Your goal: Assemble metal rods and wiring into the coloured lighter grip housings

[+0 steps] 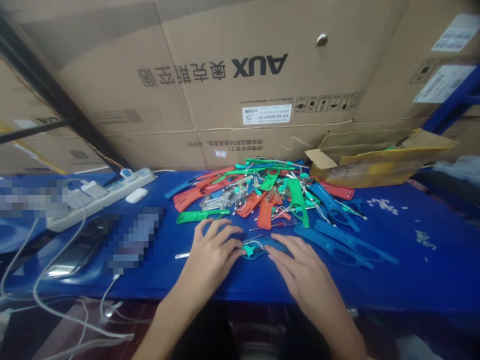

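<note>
A blue plastic casing piece (262, 254) lies at the front of the table between my hands, bearing a small green part (249, 250) and thin white wires. The thumb and index finger of my left hand (215, 250) close at the left edge of the green part. My right hand (300, 257) has its fingers stretched out over the right side of the blue piece, with the fingertips near or touching it. A slim silvery object (182, 256) sticks out left of my left hand. Just beyond the hands lies a screwdriver (283, 224) with a reddish handle.
Behind the hands is a heap of green, red and blue plastic pieces (264, 210) with wires. Two blue pieces (354, 245) lie to the right. An opened carton (382, 167) stands back right. At left are phones (80, 247), a power strip (108, 200) and loose cables.
</note>
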The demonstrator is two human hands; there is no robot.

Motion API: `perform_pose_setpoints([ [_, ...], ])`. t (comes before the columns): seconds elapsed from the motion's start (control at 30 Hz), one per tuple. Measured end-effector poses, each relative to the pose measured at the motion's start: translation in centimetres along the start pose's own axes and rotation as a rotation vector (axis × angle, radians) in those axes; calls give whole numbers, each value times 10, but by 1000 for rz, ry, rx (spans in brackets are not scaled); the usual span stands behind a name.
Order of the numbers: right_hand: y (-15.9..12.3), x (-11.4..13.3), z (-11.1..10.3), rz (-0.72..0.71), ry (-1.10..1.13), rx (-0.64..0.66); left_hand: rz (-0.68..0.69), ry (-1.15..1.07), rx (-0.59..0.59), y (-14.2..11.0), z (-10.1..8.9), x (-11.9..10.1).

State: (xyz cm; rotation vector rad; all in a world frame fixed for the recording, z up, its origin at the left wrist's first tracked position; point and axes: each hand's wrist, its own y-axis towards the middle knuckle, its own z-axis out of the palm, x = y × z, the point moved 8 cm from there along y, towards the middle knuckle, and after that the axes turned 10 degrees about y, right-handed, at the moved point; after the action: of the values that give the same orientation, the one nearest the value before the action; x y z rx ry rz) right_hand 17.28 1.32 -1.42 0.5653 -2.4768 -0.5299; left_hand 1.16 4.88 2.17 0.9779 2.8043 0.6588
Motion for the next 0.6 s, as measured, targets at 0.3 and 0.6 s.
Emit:
perform_pose_setpoints([
  [0.3, 3, 0, -1, 3, 43, -18, 161, -72, 79, 20, 8, 8],
  [0.6, 3, -1, -1, 12, 30, -16, 173, -180, 48, 17, 12, 11],
])
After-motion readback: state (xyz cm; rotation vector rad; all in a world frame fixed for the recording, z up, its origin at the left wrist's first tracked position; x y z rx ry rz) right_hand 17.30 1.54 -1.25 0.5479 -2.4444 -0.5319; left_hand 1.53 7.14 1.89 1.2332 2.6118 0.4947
